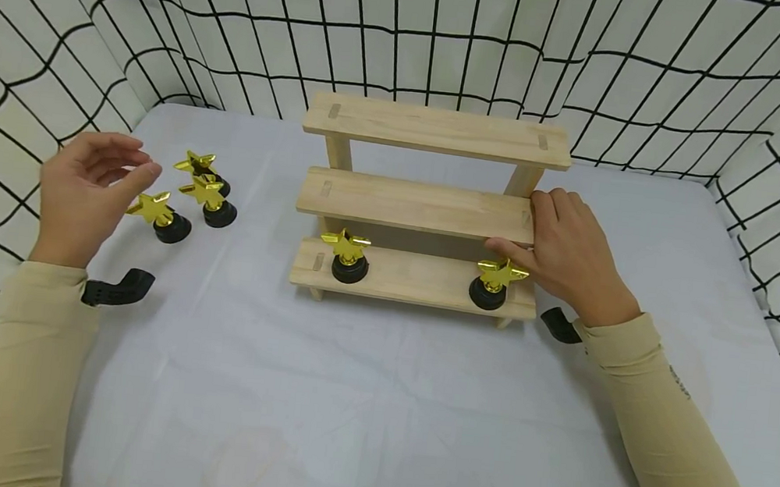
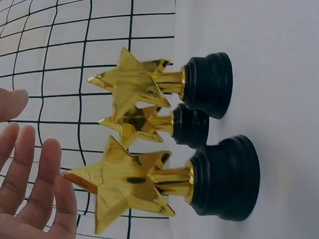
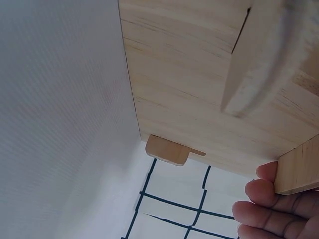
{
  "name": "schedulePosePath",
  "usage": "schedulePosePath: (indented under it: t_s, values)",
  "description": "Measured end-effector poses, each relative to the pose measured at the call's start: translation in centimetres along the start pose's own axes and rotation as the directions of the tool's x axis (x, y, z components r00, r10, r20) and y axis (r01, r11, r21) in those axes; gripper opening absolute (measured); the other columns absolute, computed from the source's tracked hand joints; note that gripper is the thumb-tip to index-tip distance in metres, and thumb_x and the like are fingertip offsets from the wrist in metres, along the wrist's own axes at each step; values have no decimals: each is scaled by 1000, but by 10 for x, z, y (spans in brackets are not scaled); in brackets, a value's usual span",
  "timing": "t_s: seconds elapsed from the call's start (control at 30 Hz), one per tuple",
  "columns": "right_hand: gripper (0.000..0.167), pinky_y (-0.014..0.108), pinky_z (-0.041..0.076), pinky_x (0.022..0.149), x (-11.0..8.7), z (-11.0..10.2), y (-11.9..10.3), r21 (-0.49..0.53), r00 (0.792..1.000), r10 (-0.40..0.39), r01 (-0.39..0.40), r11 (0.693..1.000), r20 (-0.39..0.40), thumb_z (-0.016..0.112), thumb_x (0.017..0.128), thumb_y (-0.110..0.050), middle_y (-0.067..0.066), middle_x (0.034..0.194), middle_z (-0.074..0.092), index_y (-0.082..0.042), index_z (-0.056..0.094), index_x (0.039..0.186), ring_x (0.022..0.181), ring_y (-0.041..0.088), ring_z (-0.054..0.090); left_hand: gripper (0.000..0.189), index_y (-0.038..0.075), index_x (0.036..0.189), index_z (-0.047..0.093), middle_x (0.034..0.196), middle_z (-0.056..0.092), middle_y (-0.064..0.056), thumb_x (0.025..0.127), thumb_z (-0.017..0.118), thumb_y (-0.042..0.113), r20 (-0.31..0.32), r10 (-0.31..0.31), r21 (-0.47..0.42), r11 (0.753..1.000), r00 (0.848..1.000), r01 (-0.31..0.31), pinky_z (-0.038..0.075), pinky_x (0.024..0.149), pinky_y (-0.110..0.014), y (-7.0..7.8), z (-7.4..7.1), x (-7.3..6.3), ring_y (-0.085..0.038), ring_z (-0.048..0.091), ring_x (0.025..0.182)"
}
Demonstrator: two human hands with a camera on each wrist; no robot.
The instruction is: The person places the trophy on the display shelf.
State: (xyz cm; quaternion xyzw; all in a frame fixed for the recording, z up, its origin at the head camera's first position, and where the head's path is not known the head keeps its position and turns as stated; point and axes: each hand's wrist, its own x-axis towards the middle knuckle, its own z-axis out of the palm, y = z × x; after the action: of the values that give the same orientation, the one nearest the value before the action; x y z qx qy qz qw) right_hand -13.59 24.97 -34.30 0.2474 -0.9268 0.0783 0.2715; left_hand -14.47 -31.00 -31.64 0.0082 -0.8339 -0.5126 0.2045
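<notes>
My right hand (image 1: 573, 249) grips the right end of a three-tier wooden display shelf (image 1: 422, 206) at its middle board. In the right wrist view, the fingertips (image 3: 260, 191) bend against a board's edge. Two gold star trophies stand on the bottom board, a left one (image 1: 349, 259) and a right one (image 1: 494, 285). My left hand (image 1: 87, 195) hovers at the left with nothing in it, fingers loosely bent. Close by are three more star trophies on black bases: a nearest one (image 1: 169, 222), a middle one (image 1: 217, 207) and a partly hidden rear one (image 1: 196, 164).
White cloth (image 1: 374, 407) covers the table. Black wire mesh (image 1: 430, 43) runs along the back and both sides, close behind the shelf. Black wrist mounts, a left one (image 1: 119, 288) and a right one (image 1: 561, 326), stick out inward from the sleeves.
</notes>
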Motion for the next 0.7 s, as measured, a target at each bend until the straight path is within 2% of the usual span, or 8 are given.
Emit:
schedulePosePath:
  t_s: [0.2, 0.33, 0.5, 0.7]
  values:
    - [103, 42, 40, 61, 0, 0, 1, 2, 1000, 6, -6, 1000, 9, 27, 93, -88, 19, 80, 50, 11, 55, 102, 69, 33, 47, 44, 18, 127, 66, 107, 67, 18, 87, 82, 8, 120, -58, 59, 997, 991, 51, 49, 86, 0, -16, -7, 1, 1, 63, 101]
    - [103, 41, 40, 61, 0, -1, 0, 2, 1000, 6, -6, 1000, 8, 27, 93, -87, 19, 80, 50, 12, 55, 103, 69, 33, 46, 49, 20, 128, 65, 108, 67, 18, 85, 84, 7, 170, -75, 83, 995, 983, 62, 49, 84, 0, -29, -13, 1, 2, 64, 99]
    - [102, 39, 37, 60, 1, -1, 0, 3, 1000, -2, 2, 1000, 0, 28, 93, -87, 18, 79, 49, 11, 55, 102, 68, 32, 45, 53, 20, 129, 65, 106, 68, 18, 83, 84, 3, 212, -73, 81, 995, 974, 57, 51, 82, -1, -43, -17, 3, 5, 67, 94]
    - [103, 40, 38, 60, 1, 0, 0, 3, 1000, 1, -1, 1000, 1, 27, 93, -87, 19, 79, 50, 11, 54, 102, 68, 32, 45, 56, 19, 130, 64, 106, 69, 18, 82, 84, 0, 231, -67, 72, 996, 971, 51, 50, 83, -1, -53, -19, 2, 8, 67, 93]
